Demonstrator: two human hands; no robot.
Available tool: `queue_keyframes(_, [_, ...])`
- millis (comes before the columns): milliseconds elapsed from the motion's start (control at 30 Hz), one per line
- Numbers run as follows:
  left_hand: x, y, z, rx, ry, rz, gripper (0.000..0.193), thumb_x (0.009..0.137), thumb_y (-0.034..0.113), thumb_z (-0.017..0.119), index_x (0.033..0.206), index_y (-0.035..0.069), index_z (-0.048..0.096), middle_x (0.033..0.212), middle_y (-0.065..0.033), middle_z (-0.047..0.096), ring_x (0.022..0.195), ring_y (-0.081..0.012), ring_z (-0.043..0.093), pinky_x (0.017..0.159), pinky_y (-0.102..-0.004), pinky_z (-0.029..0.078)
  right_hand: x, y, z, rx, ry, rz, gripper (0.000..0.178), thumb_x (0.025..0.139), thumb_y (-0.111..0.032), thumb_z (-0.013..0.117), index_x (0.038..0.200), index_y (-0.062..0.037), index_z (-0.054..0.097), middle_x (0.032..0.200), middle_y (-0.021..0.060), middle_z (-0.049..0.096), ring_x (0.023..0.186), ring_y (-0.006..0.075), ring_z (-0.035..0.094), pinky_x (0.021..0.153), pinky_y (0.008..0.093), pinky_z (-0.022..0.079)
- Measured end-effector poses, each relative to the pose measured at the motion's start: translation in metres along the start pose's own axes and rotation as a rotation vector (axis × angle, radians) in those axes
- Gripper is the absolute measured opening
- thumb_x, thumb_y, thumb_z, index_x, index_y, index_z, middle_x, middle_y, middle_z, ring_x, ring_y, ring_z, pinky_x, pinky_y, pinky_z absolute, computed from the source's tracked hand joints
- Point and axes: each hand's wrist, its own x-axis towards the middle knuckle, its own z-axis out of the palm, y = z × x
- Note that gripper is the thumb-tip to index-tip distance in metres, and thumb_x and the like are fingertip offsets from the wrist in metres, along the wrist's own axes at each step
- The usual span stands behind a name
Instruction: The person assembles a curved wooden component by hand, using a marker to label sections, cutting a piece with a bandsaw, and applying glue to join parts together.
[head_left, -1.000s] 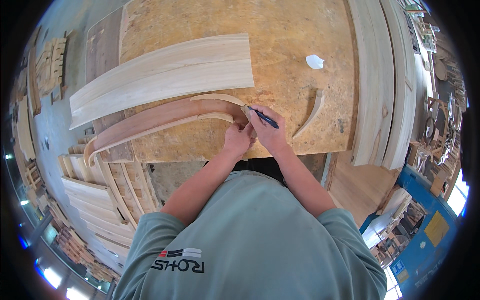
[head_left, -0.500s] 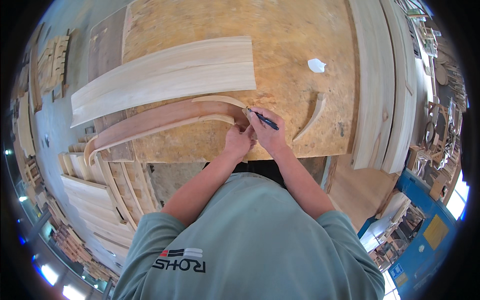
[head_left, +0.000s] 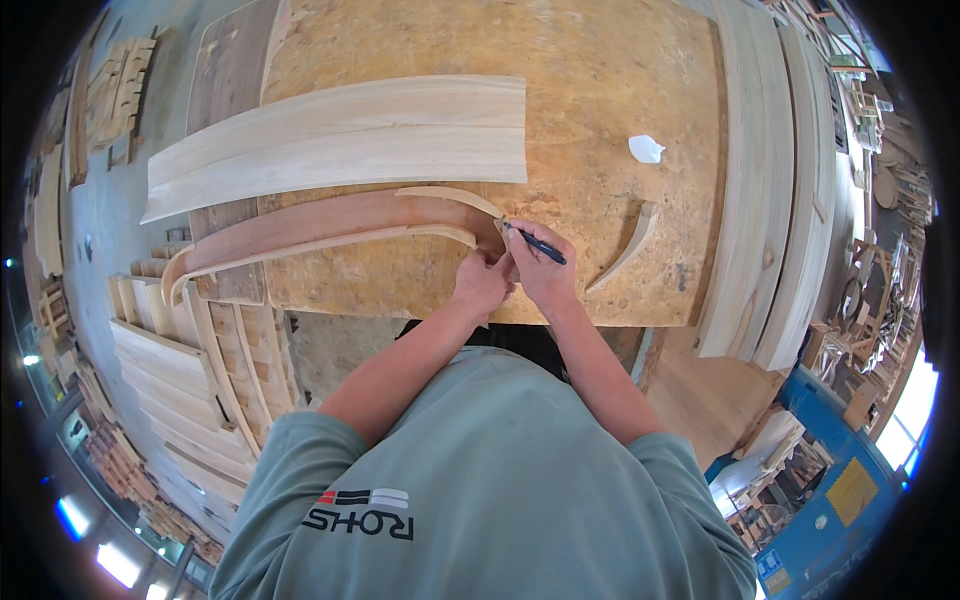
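A long wooden board [head_left: 330, 218] with pale edging strips and curved ends lies across the workbench, its right end at my hands. My left hand [head_left: 484, 284] is closed on that end from the near side, its fingertips partly hidden. My right hand [head_left: 546, 276] grips a dark pen [head_left: 540, 244], whose tip points at a small pale wooden piece [head_left: 500, 232] at the board's end. Both hands almost touch. Off to the right rests a loose curved wooden piece [head_left: 627, 248]. Behind the long board lies a wide pale plank [head_left: 340, 140].
The worn workbench [head_left: 590, 60] has a crumpled white scrap [head_left: 646, 149] on it. Long thick planks [head_left: 755, 200] line its right side. Stacked wooden parts [head_left: 165, 370] stand at the near left, and a blue machine [head_left: 835, 500] at the near right.
The whole view has shifted slightly. Both hands stay at the board's right end, and the pen has barely moved relative to the wood.
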Motion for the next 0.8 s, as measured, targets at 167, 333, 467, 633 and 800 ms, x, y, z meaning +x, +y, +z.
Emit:
queue_keyframes(167, [0.002,-0.002,0.000,0.000,0.003,0.011,0.039,0.096,0.032,0.070,0.103,-0.004,0.056,0.082,-0.0089,0.062,0.059,-0.0142,0.060,0.048,-0.0278,0.048,-0.003,-0.019,0.001,0.096,-0.021,0.121,0.015,0.091,-0.004,0.071,0.105,0.0017,0.072,0.087,0.0083,0.073,0.079,0.0111,0.068,0.070,0.0258,0.054])
queue_keyframes(333, [-0.001,0.007,-0.003,0.168,-0.068,-0.010,0.035,0.099,0.031,0.067,0.109,0.002,0.050,0.085,-0.0077,0.060,0.069,-0.0162,0.063,0.055,-0.0293,0.049,0.002,-0.014,-0.018,-0.146,0.127,-0.116,0.015,0.092,-0.006,0.070,0.106,-0.0009,0.072,0.090,0.0122,0.071,0.082,0.0165,0.069,0.073,0.0293,0.055])
queue_keyframes(467, [-0.006,0.007,-0.001,0.113,-0.039,-0.030,0.046,0.094,0.040,0.071,0.111,0.001,0.052,0.088,-0.0095,0.060,0.073,-0.0190,0.065,0.059,-0.0315,0.053,0.028,0.010,-0.074,-0.586,0.151,-0.341,0.034,0.085,-0.001,0.070,0.118,-0.0075,0.070,0.105,0.0125,0.067,0.100,0.0282,0.064,0.087,0.0370,0.052])
queue_keyframes(633, [-0.009,0.005,0.003,0.160,-0.001,-0.001,0.054,0.092,0.044,0.071,0.118,0.001,0.052,0.094,-0.0130,0.061,0.076,-0.0220,0.068,0.065,-0.0332,0.056,0.041,0.027,-0.106,-1.123,-0.082,-0.307,0.050,0.079,-0.002,0.068,0.128,-0.0116,0.065,0.117,0.0122,0.063,0.119,0.0346,0.053,0.099,0.0427,0.046])
queue_keyframes(800, [-0.010,-0.001,-0.004,0.158,-0.007,0.039,0.044,0.094,0.040,0.069,0.113,0.002,0.060,0.089,-0.0085,0.062,0.075,-0.0183,0.068,0.064,-0.0311,0.055,0.011,0.015,-0.085,-0.776,-0.092,-0.456,0.034,0.088,-0.012,0.064,0.122,-0.0076,0.068,0.107,0.0155,0.067,0.101,0.0344,0.062,0.088,0.0427,0.052])
